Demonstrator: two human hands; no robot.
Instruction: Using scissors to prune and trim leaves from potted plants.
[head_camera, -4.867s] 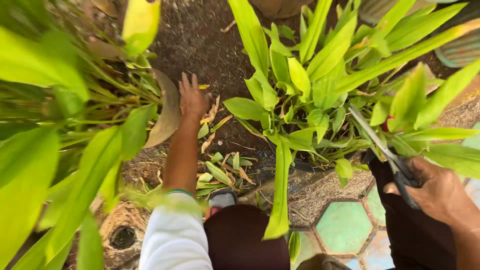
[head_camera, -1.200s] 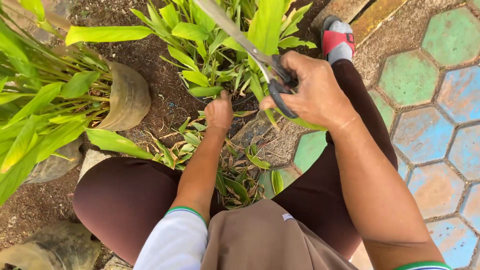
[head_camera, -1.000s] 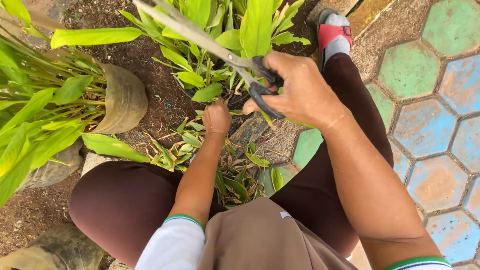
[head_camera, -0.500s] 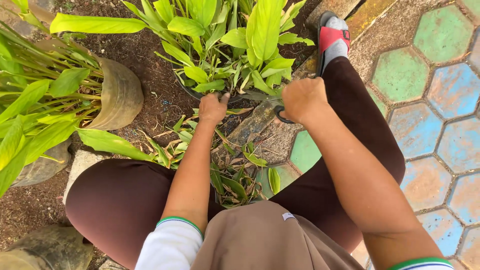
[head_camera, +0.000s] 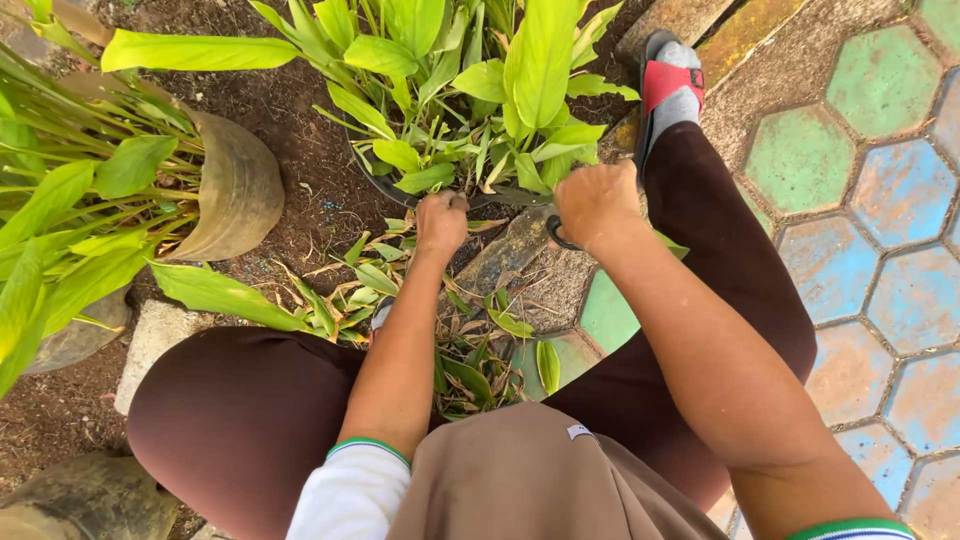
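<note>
Single head view, steep downward look, close over lap and potted plant (head_camera: 450, 110), paving at right

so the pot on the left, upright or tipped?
Tipped. The pot lies on its side on the soil, its base facing the right, leaves spilling out leftward.

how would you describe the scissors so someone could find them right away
Start at the leafy potted plant at top centre beside the painted hexagon paving. At its near rim, the right hand grips the scissors: only a dark handle loop shows under the fist.
</note>
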